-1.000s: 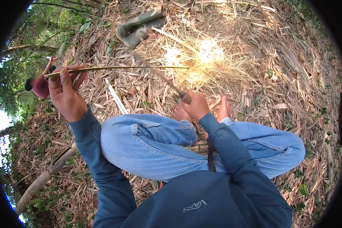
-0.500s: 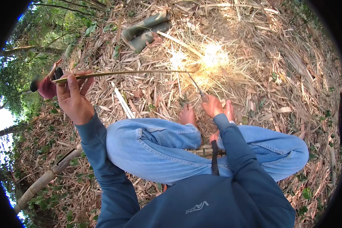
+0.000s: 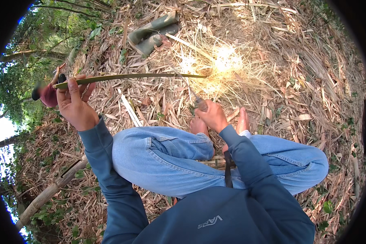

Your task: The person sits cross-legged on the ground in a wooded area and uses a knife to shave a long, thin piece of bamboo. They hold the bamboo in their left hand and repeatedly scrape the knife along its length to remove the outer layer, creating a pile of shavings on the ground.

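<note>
Between the thumb and fingers of my left hand point(image 3: 78, 109) is one end of a long, thin green bamboo strip point(image 3: 138, 76). The strip runs nearly level to the right, bowing slightly upward, and its far end lies over the shavings. My right hand point(image 3: 214, 116), in front of my bare feet, is wrapped round the handle of a knife point(image 3: 199, 101). The knife's narrow blade is blurred and slants up to the left, reaching the strip near its right part. Whether the edge is cutting into the strip I cannot tell.
Sunlit pale shavings point(image 3: 248, 83) lie heaped beyond my feet. A pair of green boots point(image 3: 154, 34) lies behind, at upper left. Pale split strips point(image 3: 130, 109) rest left of my knee. A thick bamboo pole point(image 3: 49, 194) lies at lower left. Another person point(image 3: 49, 96) is at far left.
My right hand has moved left and slightly nearer me with the knife, whose blade has shifted left along the strip. The strip now shows a broader green face and bows more.
</note>
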### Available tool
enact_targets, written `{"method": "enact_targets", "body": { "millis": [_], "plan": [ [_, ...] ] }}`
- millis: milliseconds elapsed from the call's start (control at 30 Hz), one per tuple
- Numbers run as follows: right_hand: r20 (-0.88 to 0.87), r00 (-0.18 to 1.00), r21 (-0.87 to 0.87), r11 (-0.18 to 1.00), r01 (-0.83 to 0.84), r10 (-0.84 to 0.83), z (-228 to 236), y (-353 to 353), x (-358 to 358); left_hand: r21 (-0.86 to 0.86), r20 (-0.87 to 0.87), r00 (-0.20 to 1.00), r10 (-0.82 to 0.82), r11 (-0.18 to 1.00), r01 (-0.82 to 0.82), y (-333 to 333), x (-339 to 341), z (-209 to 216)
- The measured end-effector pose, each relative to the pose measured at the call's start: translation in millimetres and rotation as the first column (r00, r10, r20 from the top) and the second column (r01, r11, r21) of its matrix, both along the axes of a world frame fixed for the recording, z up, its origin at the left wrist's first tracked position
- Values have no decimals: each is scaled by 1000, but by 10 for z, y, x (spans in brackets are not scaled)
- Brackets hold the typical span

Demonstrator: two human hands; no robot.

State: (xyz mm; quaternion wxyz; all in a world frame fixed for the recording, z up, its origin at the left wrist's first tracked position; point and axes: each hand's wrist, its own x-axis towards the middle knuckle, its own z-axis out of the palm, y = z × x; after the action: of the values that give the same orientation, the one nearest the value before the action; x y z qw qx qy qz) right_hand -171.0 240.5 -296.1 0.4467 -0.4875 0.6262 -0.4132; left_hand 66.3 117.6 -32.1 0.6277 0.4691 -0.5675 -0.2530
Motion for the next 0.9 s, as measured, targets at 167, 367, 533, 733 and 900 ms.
{"method": "enact_targets", "body": {
  "millis": [167,367,533,733,900],
  "plan": [
    [-41,991,59,990,-126,128,289,33,183,-1,52,998,44,999,-44,27,34,0],
    [-142,989,266,964,4,35,84,45,-53,-23,38,999,4,1000,-3,16,-2,19],
    [-10,993,60,991,-118,119,95,47,-99,-25,54,997,-47,999,48,33,-20,0],
    [-94,993,153,987,-56,71,34,37,-93,26,13,1000,18,999,-18,30,15,12],
    [-141,989,143,990,-14,34,-82,24,-85,-13,22,996,-85,996,86,32,9,10]
  ]
}}
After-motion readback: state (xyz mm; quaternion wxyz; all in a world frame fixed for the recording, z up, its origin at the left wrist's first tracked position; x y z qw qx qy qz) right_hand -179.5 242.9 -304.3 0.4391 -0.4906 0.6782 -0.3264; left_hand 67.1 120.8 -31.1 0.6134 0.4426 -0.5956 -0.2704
